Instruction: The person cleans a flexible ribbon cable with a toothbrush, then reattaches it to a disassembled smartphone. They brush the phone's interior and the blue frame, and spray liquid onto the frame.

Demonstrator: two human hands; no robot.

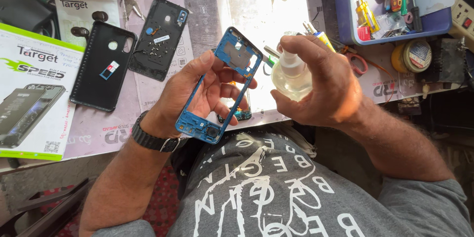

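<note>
My left hand (195, 93) holds a blue phone mid-frame (219, 86), an open rectangle tilted with its top toward the right. A black watch sits on that wrist. My right hand (318, 86) grips a small clear pump bottle (291, 76) with a white nozzle that points at the frame's upper end. Both hands hover over the front edge of the work mat (148, 93).
A black phone back cover (160, 37) and a black soft case (101, 66) lie on the mat at left, beside printed packaging (32, 93). A blue tool tray (395, 4) with screwdrivers stands at the back right, near a yellow tape roll (410, 55) and red-handled scissors (355, 61).
</note>
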